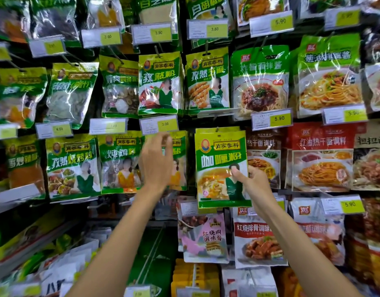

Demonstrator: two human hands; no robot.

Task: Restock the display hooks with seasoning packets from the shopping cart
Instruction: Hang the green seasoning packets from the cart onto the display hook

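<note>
My right hand (pixel 252 181) grips a stack of green and yellow curry powder packets (pixel 219 159) by the right edge, thumb on the front. The stack's top sits at a display hook (pixel 217 129) in the middle row. My left hand (pixel 156 161) is raised in front of the neighbouring green and yellow packet (pixel 178 159) to the left, fingers pinched near that packet's top, just under a price tag (pixel 159 124). Whether the left hand holds anything I cannot tell. No shopping cart shows.
Rows of hanging seasoning packets fill the wall: cumin powder packets (pixel 160 84) above, red noodle sauce packets (pixel 319 159) to the right, braised pork sauce packets (pixel 203 236) below. Yellow price tags (pixel 270 119) jut out on the hook ends. More packets lie on lower shelves at left.
</note>
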